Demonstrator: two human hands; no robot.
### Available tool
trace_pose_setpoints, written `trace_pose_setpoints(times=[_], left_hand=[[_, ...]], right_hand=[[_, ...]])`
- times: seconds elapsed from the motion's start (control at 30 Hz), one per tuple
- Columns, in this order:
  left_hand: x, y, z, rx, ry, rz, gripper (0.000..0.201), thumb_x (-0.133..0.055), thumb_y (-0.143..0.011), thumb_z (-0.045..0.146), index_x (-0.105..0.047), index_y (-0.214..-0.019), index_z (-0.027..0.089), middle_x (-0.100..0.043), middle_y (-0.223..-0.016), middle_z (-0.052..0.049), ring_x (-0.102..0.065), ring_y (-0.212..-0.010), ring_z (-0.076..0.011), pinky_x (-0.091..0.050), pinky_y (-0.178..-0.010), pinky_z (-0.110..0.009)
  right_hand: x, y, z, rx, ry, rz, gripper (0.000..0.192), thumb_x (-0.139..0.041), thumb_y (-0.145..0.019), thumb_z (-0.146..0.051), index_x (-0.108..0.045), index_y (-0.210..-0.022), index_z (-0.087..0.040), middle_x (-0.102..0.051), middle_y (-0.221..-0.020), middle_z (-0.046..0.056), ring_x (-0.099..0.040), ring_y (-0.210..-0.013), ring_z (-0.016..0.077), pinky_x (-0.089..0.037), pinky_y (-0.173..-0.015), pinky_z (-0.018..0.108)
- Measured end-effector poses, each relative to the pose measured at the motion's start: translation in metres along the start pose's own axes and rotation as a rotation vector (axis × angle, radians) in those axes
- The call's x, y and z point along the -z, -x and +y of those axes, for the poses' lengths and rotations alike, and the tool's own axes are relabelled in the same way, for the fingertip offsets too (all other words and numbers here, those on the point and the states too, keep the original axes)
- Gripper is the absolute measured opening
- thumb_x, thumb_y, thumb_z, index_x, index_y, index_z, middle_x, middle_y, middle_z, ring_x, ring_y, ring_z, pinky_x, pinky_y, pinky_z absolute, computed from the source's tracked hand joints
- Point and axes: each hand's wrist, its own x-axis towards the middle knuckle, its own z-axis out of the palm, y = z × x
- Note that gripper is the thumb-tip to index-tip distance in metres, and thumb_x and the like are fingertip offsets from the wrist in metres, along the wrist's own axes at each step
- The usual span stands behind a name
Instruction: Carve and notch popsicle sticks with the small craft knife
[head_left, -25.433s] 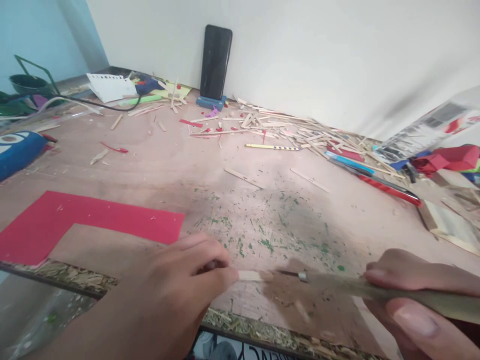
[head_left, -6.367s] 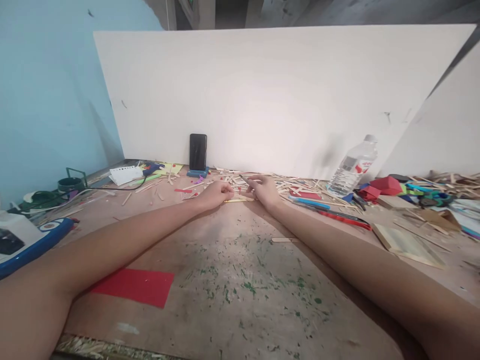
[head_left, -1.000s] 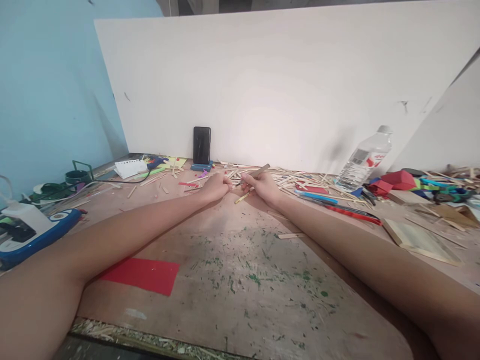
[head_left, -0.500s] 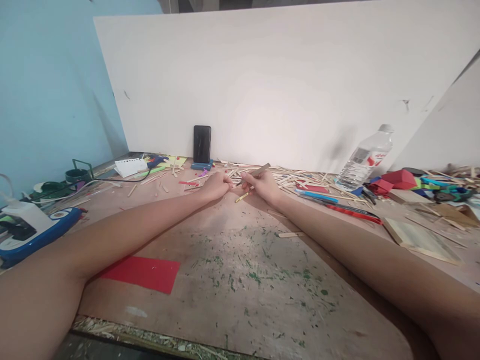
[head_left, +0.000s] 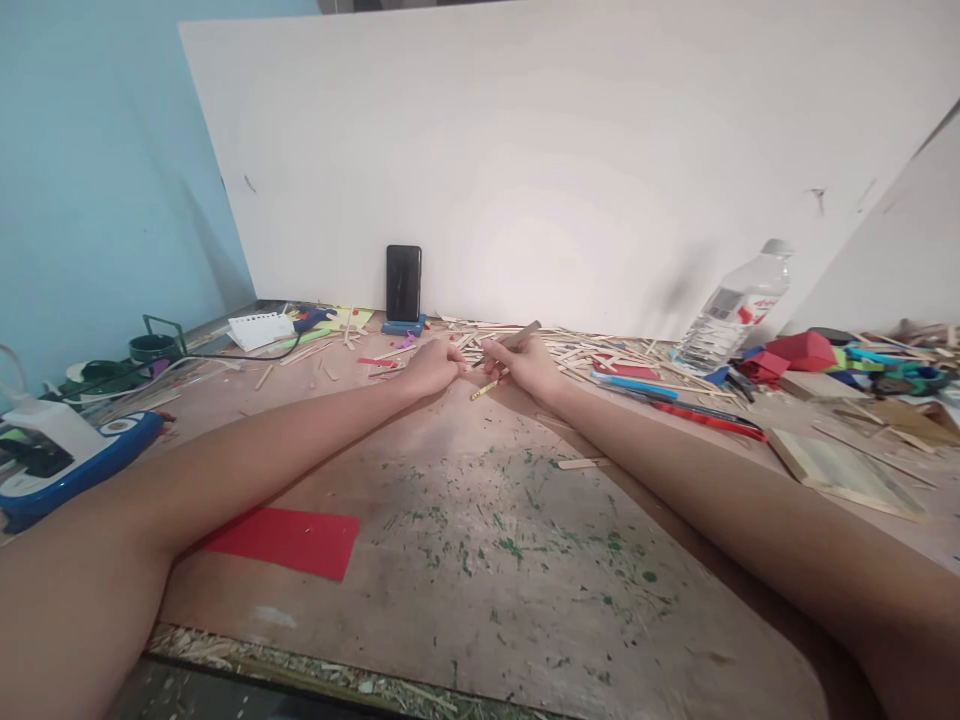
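Observation:
My left hand (head_left: 435,368) is closed in a pinch just left of the middle, over the far part of the work table. What its fingertips hold is too small to make out. Facing it, my right hand (head_left: 529,368) is closed around a flat brown stick (head_left: 523,334) whose end juts up past the knuckles. A thin dark tip shows between the two hands. Below the right fingers is a short yellow piece with dark marks (head_left: 484,390); whether it is held or lies on the table, I cannot tell. Loose wooden sticks (head_left: 570,350) lie behind both hands.
A black phone (head_left: 403,283) stands against the white board. To the right are a tilted plastic bottle (head_left: 735,310), a blue pen (head_left: 634,386), red-handled tool (head_left: 712,423) and wood block (head_left: 844,475). Red paper (head_left: 292,540) lies near my left forearm; a blue-white power strip (head_left: 82,460) sits left.
The view has tilted very slightly. Both hands keep nearly the same place and grip, with only tiny shifts at the fingers.

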Motion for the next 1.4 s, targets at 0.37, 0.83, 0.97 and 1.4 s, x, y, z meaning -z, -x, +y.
trace_pose_setpoints(times=[0.37,0.83,0.97,1.4], left_hand=[[0.0008,0.0028,0.0033,-0.004,-0.004,0.024,0.033,-0.07,-0.106,0.04,-0.069,-0.128,0.017,-0.071,-0.129,-0.01,-0.071,-0.112,-0.0251,-0.063,-0.097,-0.046],[0.0019,0.0025,0.0057,0.004,-0.029,0.012,0.032,-0.07,-0.106,0.041,-0.07,-0.127,0.017,-0.071,-0.129,-0.01,-0.071,-0.111,-0.025,-0.063,-0.097,-0.046],[0.0016,0.0007,0.0047,0.002,-0.03,0.01,0.033,-0.071,-0.106,0.04,-0.069,-0.128,0.016,-0.071,-0.128,-0.01,-0.072,-0.111,-0.0249,-0.064,-0.096,-0.046],[0.0018,0.0006,0.0045,-0.001,-0.029,0.007,0.032,-0.071,-0.106,0.041,-0.07,-0.126,0.016,-0.072,-0.127,-0.009,-0.072,-0.11,-0.0245,-0.063,-0.096,-0.045]], right_hand=[[0.0016,-0.0006,-0.0006,-0.019,-0.029,0.002,0.033,-0.07,-0.106,-0.044,-0.069,-0.128,-0.019,-0.072,-0.125,0.009,-0.073,-0.101,0.0221,-0.065,-0.086,0.041],[0.0006,-0.0011,-0.0009,-0.011,-0.039,0.03,0.035,-0.07,-0.105,-0.044,-0.069,-0.129,-0.019,-0.072,-0.127,0.01,-0.073,-0.104,0.0232,-0.065,-0.088,0.043],[0.0004,-0.0003,-0.0014,-0.008,-0.031,0.025,0.032,-0.07,-0.106,-0.043,-0.069,-0.126,-0.018,-0.073,-0.122,0.008,-0.073,-0.098,0.0214,-0.065,-0.083,0.04],[0.0004,-0.002,-0.0014,-0.016,-0.062,0.047,0.035,-0.07,-0.105,-0.044,-0.069,-0.13,-0.019,-0.071,-0.128,0.01,-0.073,-0.105,0.0236,-0.065,-0.089,0.044]])
